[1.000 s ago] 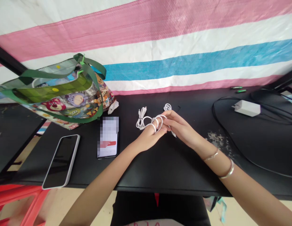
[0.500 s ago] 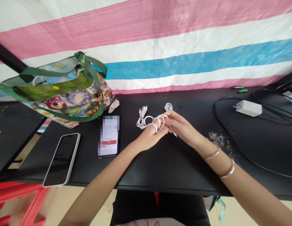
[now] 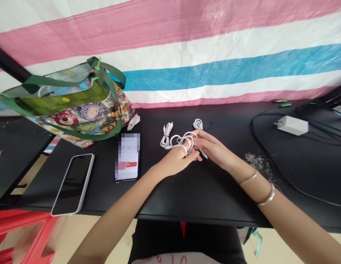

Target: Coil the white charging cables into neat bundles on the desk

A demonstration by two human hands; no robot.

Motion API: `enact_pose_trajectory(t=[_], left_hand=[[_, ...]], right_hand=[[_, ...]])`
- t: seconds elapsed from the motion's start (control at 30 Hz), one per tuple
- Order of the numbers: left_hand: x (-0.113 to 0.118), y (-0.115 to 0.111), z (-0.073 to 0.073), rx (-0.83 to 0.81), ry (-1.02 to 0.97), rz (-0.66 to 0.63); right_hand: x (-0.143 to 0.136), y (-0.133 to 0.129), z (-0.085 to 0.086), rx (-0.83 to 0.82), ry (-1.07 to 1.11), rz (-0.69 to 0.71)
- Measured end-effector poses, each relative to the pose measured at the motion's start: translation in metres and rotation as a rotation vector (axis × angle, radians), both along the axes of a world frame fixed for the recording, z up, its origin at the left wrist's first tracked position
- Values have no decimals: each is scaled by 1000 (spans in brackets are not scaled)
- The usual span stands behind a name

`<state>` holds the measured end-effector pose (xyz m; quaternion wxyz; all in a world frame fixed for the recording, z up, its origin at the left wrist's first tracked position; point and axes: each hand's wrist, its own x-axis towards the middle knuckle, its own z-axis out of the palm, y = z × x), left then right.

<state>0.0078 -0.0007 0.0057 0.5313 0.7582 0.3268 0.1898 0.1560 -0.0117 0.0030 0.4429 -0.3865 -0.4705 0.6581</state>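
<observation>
A thin white cable is looped in several turns around the fingers of my left hand, which rests over the middle of the black table. My right hand meets the left at the fingertips and pinches the cable's free end. A small white plug tip pokes out below my right fingers. Two more bundled white cables lie just beyond the hands: one to the left and one small coil behind.
A cartoon-print tote bag with green straps stands at the back left. Two phones lie left of my hands: one lit, one dark in a white case. A white charger with black cords sits far right. A striped tarp hangs behind.
Both hands have sunk slightly toward the table with the cable still wound on the left fingers. My left fingers have spread a little.
</observation>
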Motion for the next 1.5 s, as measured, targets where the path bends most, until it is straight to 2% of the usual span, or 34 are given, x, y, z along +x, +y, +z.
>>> enact_pose_trajectory(t=[0.53,0.97,1.2,1.5], left_hand=[[0,0,-5,-18,-25,5],[0,-1,0,46,87,8],[0,-1,6,155,255,13],[1,0,3,200,260,2]], right_hand=[[0,-1,1,-20,11,-3],[-1,-1,3,-40,11,-7],[-1,0,0,-31,9,-6],[0,0,0,-51,13,-12]])
